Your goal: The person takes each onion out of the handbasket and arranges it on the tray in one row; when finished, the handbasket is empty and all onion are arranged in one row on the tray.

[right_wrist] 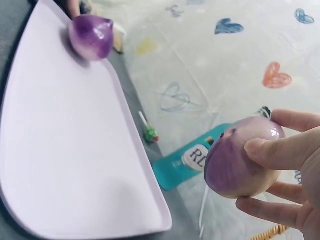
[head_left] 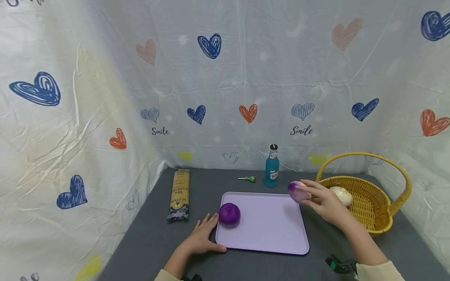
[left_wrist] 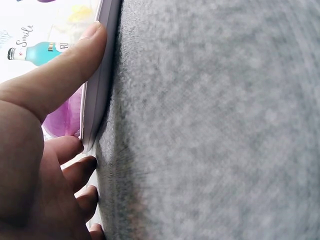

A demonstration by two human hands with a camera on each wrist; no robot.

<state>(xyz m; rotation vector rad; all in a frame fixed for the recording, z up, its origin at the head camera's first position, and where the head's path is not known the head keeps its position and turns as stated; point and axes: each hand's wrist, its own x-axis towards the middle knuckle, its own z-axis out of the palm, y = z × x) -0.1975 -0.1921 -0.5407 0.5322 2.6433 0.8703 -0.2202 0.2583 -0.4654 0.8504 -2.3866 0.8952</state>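
Note:
My right hand [head_left: 325,201] holds a purple-and-white onion [right_wrist: 242,160] between thumb and fingers, above the right end of a pale lilac tray [head_left: 267,222]. A darker purple onion [head_left: 229,214] sits on the tray near its left edge, its pointed top showing in the right wrist view. At the tray's near left corner is my left hand [head_left: 204,236], fingers spread along the left side and thumb by the front edge. In the left wrist view the thumb [left_wrist: 75,62] rests against the tray's rim. A white onion [head_left: 341,195] is in the yellow wicker basket [head_left: 365,199], partly behind my right hand.
Behind the tray stands a blue bottle [head_left: 272,169], with a green-wrapped lollipop [head_left: 250,179] lying to its left. A packet of dry noodles [head_left: 179,195] lies on the grey table at the left. A heart-printed sheet [head_left: 225,86] hangs around the table's back and sides.

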